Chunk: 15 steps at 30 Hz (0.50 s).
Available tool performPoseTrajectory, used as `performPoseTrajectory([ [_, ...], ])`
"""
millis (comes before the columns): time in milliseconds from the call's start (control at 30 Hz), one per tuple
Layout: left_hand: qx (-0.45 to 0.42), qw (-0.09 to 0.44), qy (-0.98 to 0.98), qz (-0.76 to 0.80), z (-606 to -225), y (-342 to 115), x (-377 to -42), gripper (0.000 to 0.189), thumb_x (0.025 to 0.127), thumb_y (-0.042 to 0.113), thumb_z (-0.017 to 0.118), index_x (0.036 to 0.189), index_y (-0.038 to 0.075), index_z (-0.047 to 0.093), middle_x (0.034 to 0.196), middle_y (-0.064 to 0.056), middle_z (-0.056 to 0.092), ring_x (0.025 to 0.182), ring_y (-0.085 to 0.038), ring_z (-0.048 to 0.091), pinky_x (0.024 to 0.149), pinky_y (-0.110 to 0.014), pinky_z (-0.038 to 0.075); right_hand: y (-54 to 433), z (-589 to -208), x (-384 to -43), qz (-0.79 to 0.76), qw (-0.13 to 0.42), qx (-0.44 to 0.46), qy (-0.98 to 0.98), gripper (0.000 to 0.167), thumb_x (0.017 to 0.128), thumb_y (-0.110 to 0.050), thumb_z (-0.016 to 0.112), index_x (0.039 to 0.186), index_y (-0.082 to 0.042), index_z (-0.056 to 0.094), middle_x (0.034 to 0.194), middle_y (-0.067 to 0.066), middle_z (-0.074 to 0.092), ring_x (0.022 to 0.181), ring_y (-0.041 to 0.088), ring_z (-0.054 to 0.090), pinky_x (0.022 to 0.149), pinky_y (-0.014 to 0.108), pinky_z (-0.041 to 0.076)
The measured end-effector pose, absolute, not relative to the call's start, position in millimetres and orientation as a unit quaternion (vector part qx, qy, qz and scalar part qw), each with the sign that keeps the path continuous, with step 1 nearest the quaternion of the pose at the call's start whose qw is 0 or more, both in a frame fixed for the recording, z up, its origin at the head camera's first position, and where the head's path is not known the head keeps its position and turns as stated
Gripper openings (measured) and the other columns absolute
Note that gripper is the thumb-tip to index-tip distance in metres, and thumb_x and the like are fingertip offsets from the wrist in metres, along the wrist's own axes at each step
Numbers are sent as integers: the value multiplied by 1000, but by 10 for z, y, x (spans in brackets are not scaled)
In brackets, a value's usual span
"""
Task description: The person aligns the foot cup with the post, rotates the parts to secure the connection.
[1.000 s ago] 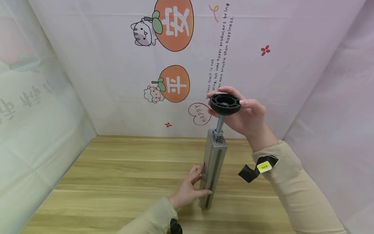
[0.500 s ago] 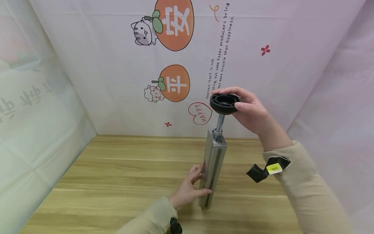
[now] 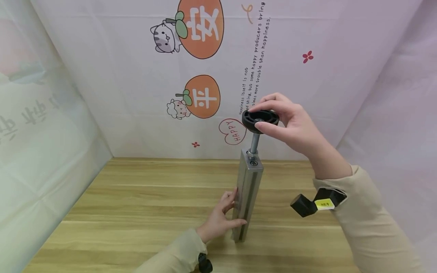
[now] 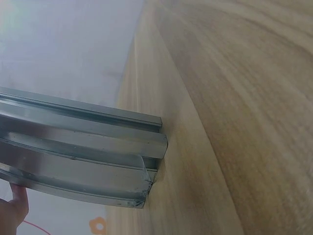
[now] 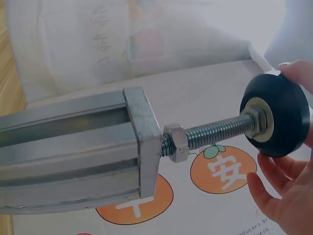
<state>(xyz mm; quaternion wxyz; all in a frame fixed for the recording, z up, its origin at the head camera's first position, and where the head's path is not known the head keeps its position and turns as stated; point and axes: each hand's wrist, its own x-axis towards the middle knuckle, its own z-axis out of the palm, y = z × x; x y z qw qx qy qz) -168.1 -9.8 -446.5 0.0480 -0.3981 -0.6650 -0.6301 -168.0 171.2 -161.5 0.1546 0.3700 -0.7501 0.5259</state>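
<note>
An aluminium profile stands upright on the wooden table, its lower end against the wood in the left wrist view. My left hand grips it low down, thumb on the near face and fingers on the far left side. From the profile's end plate rises a threaded rod with a hex nut close to the plate. A round black levelling foot tops the rod. My right hand pinches the foot's rim between thumb and fingers.
The wooden table reaches back to a white printed cloth wall. Cloth walls also stand at left and right. A black wrist camera sits on the right sleeve, another on the left.
My right hand has swung round the foot's rim, its thumb moving left across the near side and its wrist moving right. My left hand keeps its hold low on the profile.
</note>
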Motion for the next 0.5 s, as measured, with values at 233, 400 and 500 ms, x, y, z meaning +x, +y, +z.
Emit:
performPoseTrajectory([
  [233,-403,60,-667,-623,-4467,-93,-1686,98,76,-4,74,151,19,15,122,-20,41,118,-5,39,102,-34,42,1647,-1615,-1607,469,210,296,-805,24,83,-7,69,106,1,68,102,-1,53,95,14,54,82,19,42],
  [400,-398,53,-668,-626,-4463,-91,-1685,99,76,-3,74,151,23,14,121,-19,41,118,-5,39,102,-34,42,1573,-1649,-1567,461,251,260,-810,24,81,-11,73,103,-1,70,101,-1,53,93,11,52,82,17,43],
  [500,-401,56,-667,-625,-4463,-92,-1685,100,76,-3,74,151,24,14,121,-19,41,118,-5,39,101,-34,42,1532,-1682,-1548,448,285,235,-814,25,79,-15,75,100,-3,71,99,-1,52,95,9,48,83,19,41],
])
